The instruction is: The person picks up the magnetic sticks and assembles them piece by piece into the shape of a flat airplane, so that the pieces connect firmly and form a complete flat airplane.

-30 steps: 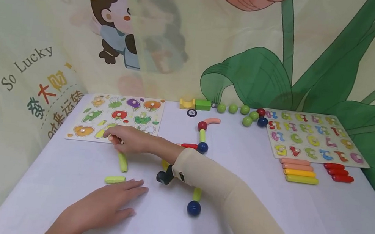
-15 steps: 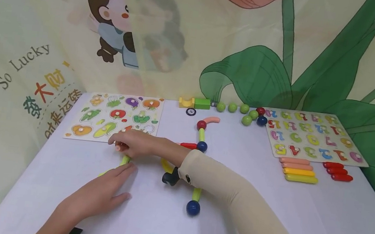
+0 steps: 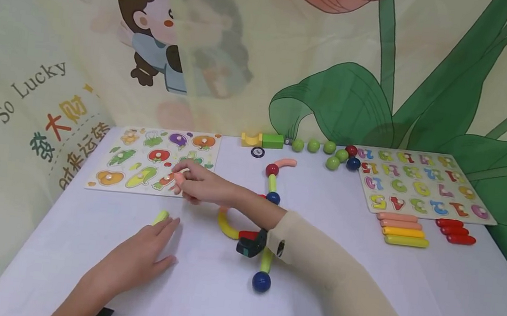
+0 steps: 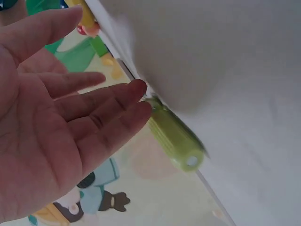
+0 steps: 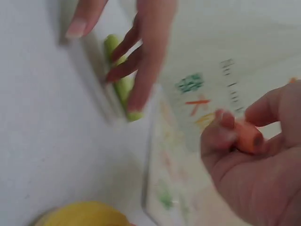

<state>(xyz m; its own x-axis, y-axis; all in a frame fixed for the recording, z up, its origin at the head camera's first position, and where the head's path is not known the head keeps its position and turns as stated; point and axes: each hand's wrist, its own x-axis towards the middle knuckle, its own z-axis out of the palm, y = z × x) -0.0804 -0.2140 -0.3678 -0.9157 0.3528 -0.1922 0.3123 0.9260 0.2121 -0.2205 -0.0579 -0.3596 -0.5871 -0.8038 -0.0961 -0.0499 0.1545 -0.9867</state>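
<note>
My right hand (image 3: 204, 183) pinches a short salmon-pink toy rod (image 5: 248, 136) between thumb and fingers, above the front edge of the vegetable puzzle board (image 3: 116, 185). My left hand (image 3: 127, 258), fingers fairly straight, rests at light green rods (image 3: 161, 217) on the white table. In the left wrist view its fingertips touch the end of a green rod (image 4: 175, 141). The right wrist view has green rod pieces (image 5: 123, 89) lying under the left fingers; the hand partly covers them. Right of the hands lies a joined figure of rods and balls, with a blue ball (image 3: 261, 282) at its near end.
Number puzzle board (image 3: 422, 188) lies at the back right, with pink and yellow rods (image 3: 405, 233) and red rods (image 3: 455, 231) before it. Several green balls (image 3: 313, 145) and a yellow-green block piece (image 3: 262, 140) line the back. My right forearm passes over the joined figure.
My right hand, keeping the pink rod, has lifted away from the green rods and moved right. My left hand has shifted up and left onto the green rods, which now lie largely under it.
</note>
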